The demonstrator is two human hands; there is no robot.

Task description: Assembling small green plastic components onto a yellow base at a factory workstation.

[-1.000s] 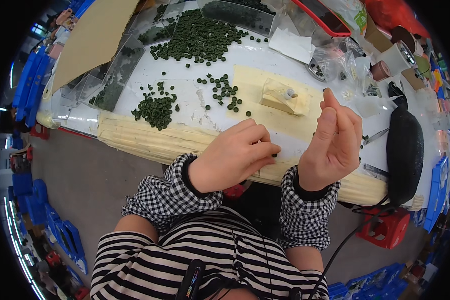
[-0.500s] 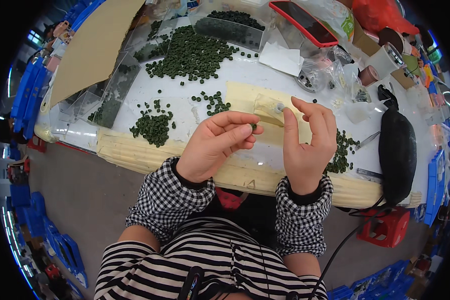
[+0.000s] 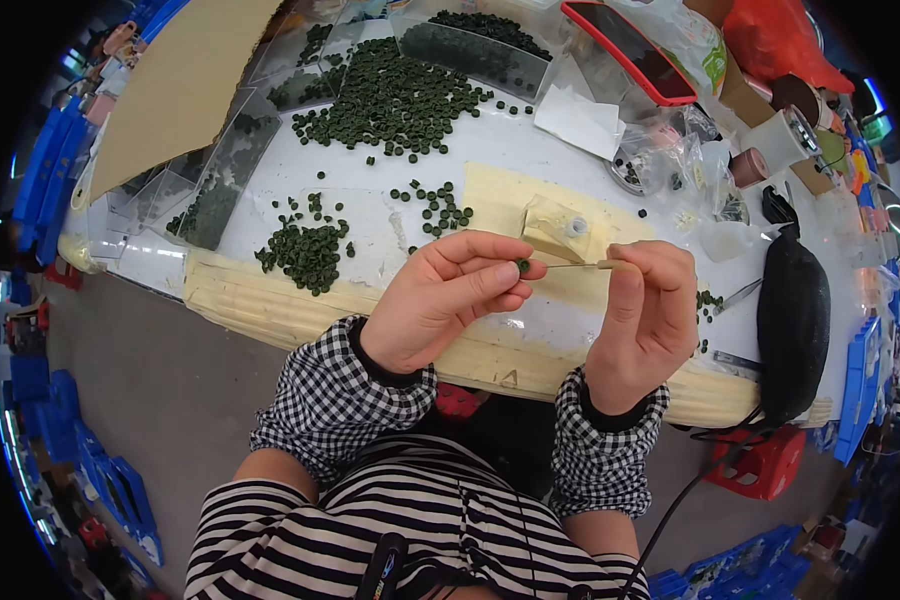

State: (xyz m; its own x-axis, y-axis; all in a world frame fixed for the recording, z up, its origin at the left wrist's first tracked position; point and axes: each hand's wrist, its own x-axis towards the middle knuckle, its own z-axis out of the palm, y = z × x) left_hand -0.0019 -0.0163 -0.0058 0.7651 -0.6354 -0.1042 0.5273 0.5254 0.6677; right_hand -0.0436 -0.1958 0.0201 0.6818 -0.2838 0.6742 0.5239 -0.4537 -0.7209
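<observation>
My left hand (image 3: 435,300) pinches a small dark green ring-like piece (image 3: 522,267) between thumb and forefinger. In my right hand (image 3: 642,325), thumb and fingertips close on a thin needle-like tool (image 3: 575,265), its far tip at the green piece. Whether the tip has entered the piece is too small to tell. Just beyond both hands sits a cream, tape-wrapped block (image 3: 544,226) with a small clear nozzle-like part (image 3: 576,227) on top. Loose green pieces lie in a small heap (image 3: 305,255) to the left and a larger pile (image 3: 400,100) farther back.
Clear trays (image 3: 475,58) hold more green pieces, beside a leaning cardboard sheet (image 3: 175,85). A red-cased phone (image 3: 635,50), a white paper (image 3: 578,120) and plastic bags stand back right. A black pouch (image 3: 792,315) and tweezers (image 3: 738,296) lie right. Padding (image 3: 450,355) covers the table's front edge.
My right hand, formerly with fingers spread beside the block, has drawn down and right and now pinches the needle-like tool. My left hand still holds the green piece. The view has shifted slightly.
</observation>
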